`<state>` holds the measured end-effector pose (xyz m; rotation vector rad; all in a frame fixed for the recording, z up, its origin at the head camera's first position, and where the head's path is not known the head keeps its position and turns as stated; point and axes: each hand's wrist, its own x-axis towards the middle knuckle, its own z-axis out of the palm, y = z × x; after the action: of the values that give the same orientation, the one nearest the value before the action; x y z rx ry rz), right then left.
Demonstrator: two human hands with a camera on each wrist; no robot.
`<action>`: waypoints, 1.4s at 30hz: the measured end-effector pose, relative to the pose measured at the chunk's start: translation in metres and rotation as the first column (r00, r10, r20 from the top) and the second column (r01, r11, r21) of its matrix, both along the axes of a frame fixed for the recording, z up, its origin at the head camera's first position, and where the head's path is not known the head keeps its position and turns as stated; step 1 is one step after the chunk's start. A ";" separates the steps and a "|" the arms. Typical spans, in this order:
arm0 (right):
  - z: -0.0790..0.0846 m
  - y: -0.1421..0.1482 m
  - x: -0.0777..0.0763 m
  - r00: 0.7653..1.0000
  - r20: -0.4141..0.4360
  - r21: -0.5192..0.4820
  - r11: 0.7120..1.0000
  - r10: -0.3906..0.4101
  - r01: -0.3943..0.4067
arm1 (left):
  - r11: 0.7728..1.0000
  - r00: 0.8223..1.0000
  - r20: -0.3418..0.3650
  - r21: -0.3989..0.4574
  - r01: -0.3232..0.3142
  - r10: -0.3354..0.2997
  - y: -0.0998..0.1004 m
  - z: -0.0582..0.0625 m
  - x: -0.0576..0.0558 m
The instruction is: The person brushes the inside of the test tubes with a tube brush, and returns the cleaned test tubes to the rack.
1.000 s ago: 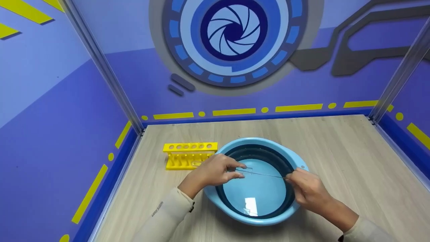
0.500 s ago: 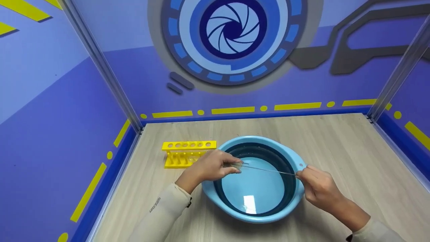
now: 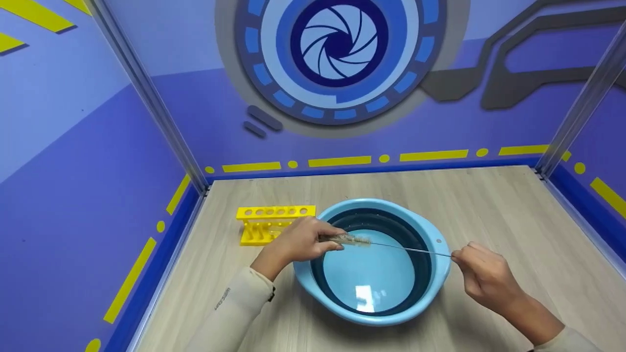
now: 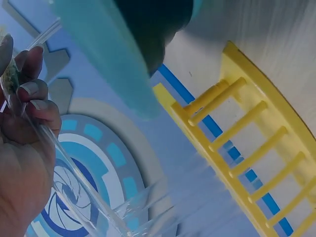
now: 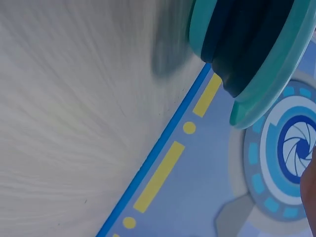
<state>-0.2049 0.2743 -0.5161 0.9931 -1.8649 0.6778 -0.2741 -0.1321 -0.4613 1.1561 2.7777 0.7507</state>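
Note:
My left hand [image 3: 305, 239] holds a clear test tube [image 4: 74, 180] over the left side of a light-blue basin [image 3: 369, 320]. The tube's rounded end pokes out behind the hand, toward the yellow rack [image 3: 276, 211]. Pale bristles of a test tube brush [image 3: 363, 241] stick out of the tube's mouth, while more bristles show inside the glass. Past the basin's right rim, my right hand [image 3: 486, 274] pinches the far end of the brush's thin wire handle, which stretches straight across the basin. In the right wrist view only a sliver of that hand shows at the right edge.
The yellow test tube rack stands left of the basin, its top holes unfilled. A bright reflection [image 3: 364, 298] lies in the basin. Printed blue panels [image 3: 342, 146] enclose the wooden tabletop [image 3: 508, 220] at the back and sides.
My right hand has moved right, drawing the wire handle out, and bristles now emerge from the tube's mouth. My left hand has shifted slightly left with the tube.

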 end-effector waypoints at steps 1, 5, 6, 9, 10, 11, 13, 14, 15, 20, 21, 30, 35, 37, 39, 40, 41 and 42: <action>-0.001 0.001 0.000 1.000 0.013 -0.007 1.000 0.007 -0.007 | 1.000 1.000 -0.010 0.004 0.003 -0.003 -0.001 -0.001 0.000; -0.005 0.006 0.001 0.992 0.122 -0.047 0.998 0.033 -0.028 | 1.000 0.996 -0.087 0.018 0.005 -0.004 -0.004 -0.002 0.000; -0.005 0.007 0.002 0.987 0.158 -0.062 0.998 0.036 -0.026 | 1.000 0.994 -0.112 0.022 0.001 0.002 -0.004 -0.003 0.000; -0.007 0.007 0.005 0.957 0.289 -0.122 0.993 0.042 -0.006 | 1.000 0.978 -0.207 0.020 -0.015 0.019 -0.005 -0.004 0.000; -0.007 0.007 0.006 0.939 0.340 -0.143 0.990 0.038 0.011 | 1.000 0.969 -0.245 0.024 -0.018 0.024 -0.005 -0.005 0.000; -0.007 0.007 0.007 0.916 0.398 -0.165 0.986 0.039 0.030 | 0.999 0.955 -0.295 0.025 -0.020 0.026 -0.006 -0.006 0.000; -0.004 0.008 0.010 0.847 0.531 -0.199 0.976 0.034 0.086 | 0.999 0.913 -0.407 0.026 -0.022 0.030 -0.007 -0.009 -0.002; -0.003 0.008 0.011 0.803 0.595 -0.211 0.970 0.032 0.117 | 0.999 0.885 -0.464 0.029 -0.029 0.039 -0.008 -0.011 -0.004; 0.000 0.009 0.012 0.756 0.654 -0.217 0.965 0.030 0.150 | 0.998 0.857 -0.513 0.038 -0.040 0.054 -0.009 -0.012 -0.005; 0.006 0.011 0.013 0.603 0.794 -0.240 0.952 0.080 0.189 | 0.992 0.781 -0.612 0.080 -0.097 0.126 -0.015 -0.019 -0.007; 0.006 0.011 0.013 0.588 0.804 -0.239 0.954 0.090 0.181 | 0.991 0.782 -0.610 0.084 -0.101 0.131 -0.016 -0.020 -0.006; 0.007 0.010 0.008 0.568 0.820 -0.193 0.969 0.073 0.154 | 0.983 0.847 -0.500 0.099 -0.152 0.181 -0.015 -0.023 -0.001; 0.011 0.003 0.005 0.604 0.795 -0.178 0.970 0.044 0.163 | 0.982 0.897 -0.401 0.099 -0.158 0.185 -0.010 -0.022 0.002; 0.011 -0.003 0.003 0.620 0.784 -0.155 0.977 0.033 0.144 | 0.986 0.910 -0.381 0.096 -0.135 0.162 -0.006 -0.021 0.003; 0.009 -0.010 0.002 0.639 0.769 -0.127 0.986 0.027 0.111 | 0.990 0.919 -0.372 0.091 -0.108 0.134 -0.001 -0.020 0.003; 0.008 -0.014 0.001 0.651 0.759 -0.115 0.989 0.025 0.096 | 0.992 0.921 -0.371 0.086 -0.097 0.123 0.002 -0.020 0.003; 0.007 -0.018 0.000 0.666 0.746 -0.109 0.991 0.026 0.083 | 0.992 0.922 -0.371 0.082 -0.092 0.116 0.004 -0.020 0.003; 0.005 -0.022 0.000 0.684 0.729 -0.103 0.992 0.025 0.074 | 0.993 0.922 -0.370 0.080 -0.090 0.113 0.007 -0.020 0.002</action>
<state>-0.2052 0.2525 -0.5107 0.6378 -2.4726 1.3037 -0.2717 -0.1253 -0.4812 1.2964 3.1690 0.6899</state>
